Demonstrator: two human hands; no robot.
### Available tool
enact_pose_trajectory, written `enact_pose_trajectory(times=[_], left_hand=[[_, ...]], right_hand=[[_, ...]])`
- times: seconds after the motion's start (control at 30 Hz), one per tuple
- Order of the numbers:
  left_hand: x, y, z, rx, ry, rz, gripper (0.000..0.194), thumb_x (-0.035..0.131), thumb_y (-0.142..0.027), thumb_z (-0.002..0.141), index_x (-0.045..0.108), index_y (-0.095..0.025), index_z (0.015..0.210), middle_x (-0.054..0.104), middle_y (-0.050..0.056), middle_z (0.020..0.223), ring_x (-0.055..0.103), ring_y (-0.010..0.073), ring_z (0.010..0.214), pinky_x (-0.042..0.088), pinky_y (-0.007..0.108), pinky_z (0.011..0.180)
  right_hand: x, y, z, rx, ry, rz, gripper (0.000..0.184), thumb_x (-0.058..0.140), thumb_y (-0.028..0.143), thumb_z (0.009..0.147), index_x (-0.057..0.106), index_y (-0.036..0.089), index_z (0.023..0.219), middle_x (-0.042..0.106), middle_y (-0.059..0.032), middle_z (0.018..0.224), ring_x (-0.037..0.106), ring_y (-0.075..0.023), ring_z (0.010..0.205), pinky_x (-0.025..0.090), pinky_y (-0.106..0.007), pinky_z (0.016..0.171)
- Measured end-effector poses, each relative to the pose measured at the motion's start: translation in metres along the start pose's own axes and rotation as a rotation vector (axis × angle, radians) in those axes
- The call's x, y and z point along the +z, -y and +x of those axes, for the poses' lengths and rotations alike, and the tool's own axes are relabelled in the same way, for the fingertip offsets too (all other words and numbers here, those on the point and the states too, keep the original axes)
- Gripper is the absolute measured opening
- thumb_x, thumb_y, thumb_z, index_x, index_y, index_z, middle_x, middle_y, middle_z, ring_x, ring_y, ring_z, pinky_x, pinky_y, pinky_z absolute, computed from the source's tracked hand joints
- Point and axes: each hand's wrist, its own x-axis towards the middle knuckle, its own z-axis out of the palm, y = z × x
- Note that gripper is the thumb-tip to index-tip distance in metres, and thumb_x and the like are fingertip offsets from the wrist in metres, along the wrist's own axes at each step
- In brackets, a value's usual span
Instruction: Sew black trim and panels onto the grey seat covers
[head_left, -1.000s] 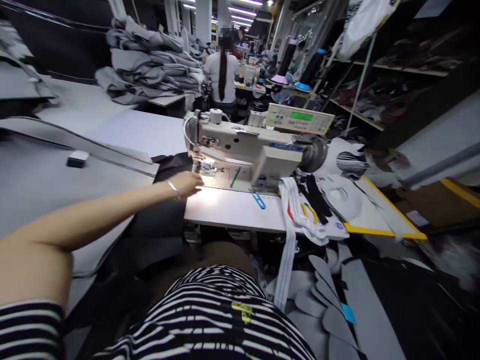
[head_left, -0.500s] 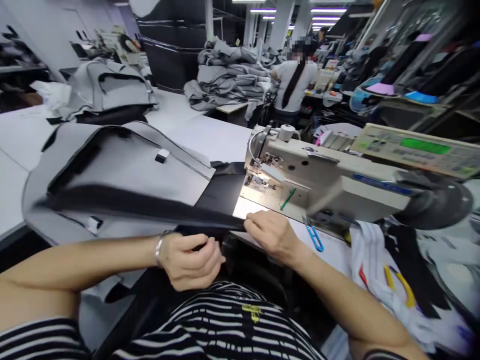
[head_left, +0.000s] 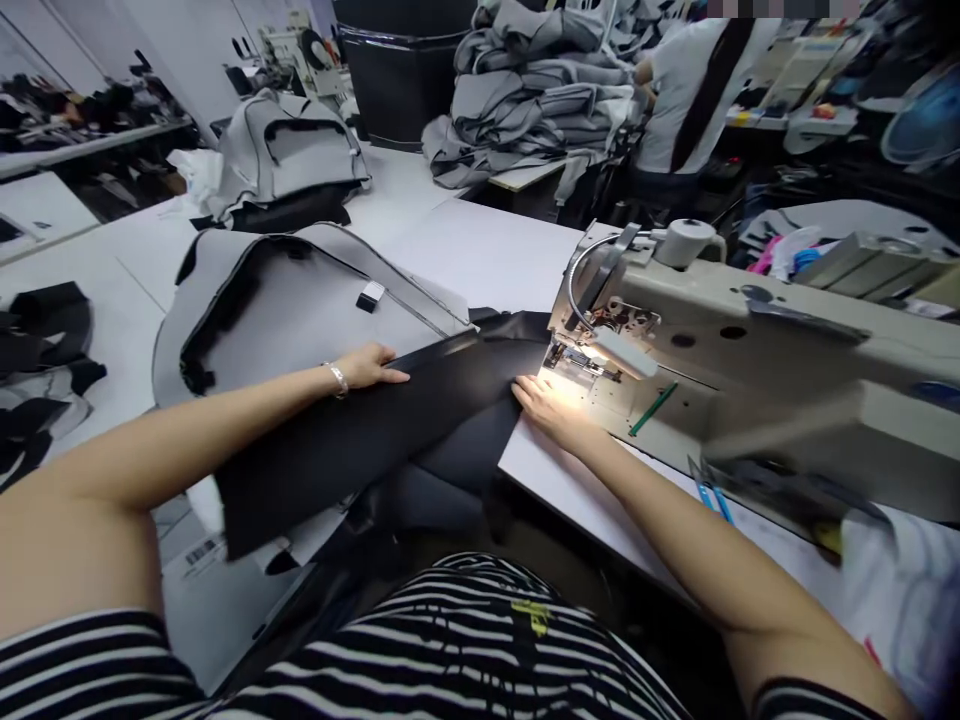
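A long black fabric panel (head_left: 322, 455) stretches across my lap to the needle area of a sewing machine (head_left: 577, 360). It is joined to or lies against a grey padded piece (head_left: 292, 310) with a dark rim. My left hand (head_left: 367, 367) rests on the panel's far edge, with thumb and fingers apart. Close to the lit needle plate, my right hand (head_left: 551, 408) lies on the panel's end with its fingers stretched out; its thumb is hidden. Folds of black material (head_left: 450, 465) hang over the table's front edge.
A green stick (head_left: 652, 408) lies on the machine bed, with blue-handled snips (head_left: 710, 490) nearer me. Another grey piece (head_left: 307, 150) sits farther back on the white table (head_left: 495, 240). Beyond are stacked grey pieces (head_left: 525, 100) and a person in a white shirt (head_left: 686, 95).
My left hand has risen from before my body and opened onto the panel. My right hand has moved forward towards the needle. The panel now lies spread out, and the view has shifted.
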Motion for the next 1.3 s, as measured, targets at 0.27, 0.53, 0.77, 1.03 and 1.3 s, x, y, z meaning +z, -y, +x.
enact_pose_trajectory(times=[0.27,0.53,0.77,1.03,1.3], left_hand=[[0.016,-0.021,0.071,0.214,-0.207,0.516,0.05,0.07,-0.037,0.07,0.055,-0.009,0.109,0.062,0.015,0.102,0.057,0.0297,0.099,0.044,0.036,0.083],[0.04,-0.08,0.118,0.819,-0.246,0.892,0.058,0.063,-0.033,0.081,0.041,-0.013,0.131,0.039,0.019,0.14,0.032,0.03,0.132,0.026,0.041,0.104],[0.055,-0.067,0.11,0.868,-0.119,1.005,0.049,0.054,-0.044,0.086,0.049,-0.012,0.123,0.056,0.018,0.115,0.052,0.0268,0.105,0.036,0.035,0.089],[0.035,-0.043,0.093,0.969,-0.155,0.872,0.029,0.048,-0.037,0.09,0.058,-0.013,0.076,0.054,0.015,0.116,0.051,0.0223,0.1,0.042,0.037,0.089],[0.071,-0.087,0.093,0.831,-0.031,0.554,0.026,0.044,-0.031,0.092,0.057,-0.014,0.078,0.058,0.007,0.084,0.055,0.0169,0.083,0.045,0.028,0.077]], right_hand=[[0.058,-0.046,0.014,0.105,-0.123,0.14,0.04,0.029,0.009,0.093,0.05,0.006,0.128,0.046,-0.0192,0.137,0.04,-0.0222,0.13,0.031,-0.043,0.109],[0.056,0.01,0.039,0.347,-0.03,0.136,0.042,0.039,0.007,0.088,0.05,-0.001,0.127,0.042,-0.0279,0.136,0.038,-0.0325,0.131,0.033,-0.053,0.106],[0.051,0.061,0.033,0.343,-0.101,0.159,0.039,0.04,0.006,0.087,0.05,-0.004,0.124,0.042,-0.0317,0.134,0.039,-0.0352,0.129,0.034,-0.06,0.102],[0.043,0.055,0.031,0.336,-0.06,0.179,0.041,0.034,0.008,0.09,0.046,-0.008,0.126,0.04,-0.0339,0.134,0.04,-0.0354,0.128,0.034,-0.056,0.102],[0.041,0.05,0.03,0.317,-0.127,0.193,0.035,0.039,0.016,0.09,0.053,-0.001,0.117,0.05,-0.0286,0.125,0.045,-0.0346,0.12,0.037,-0.051,0.096]])
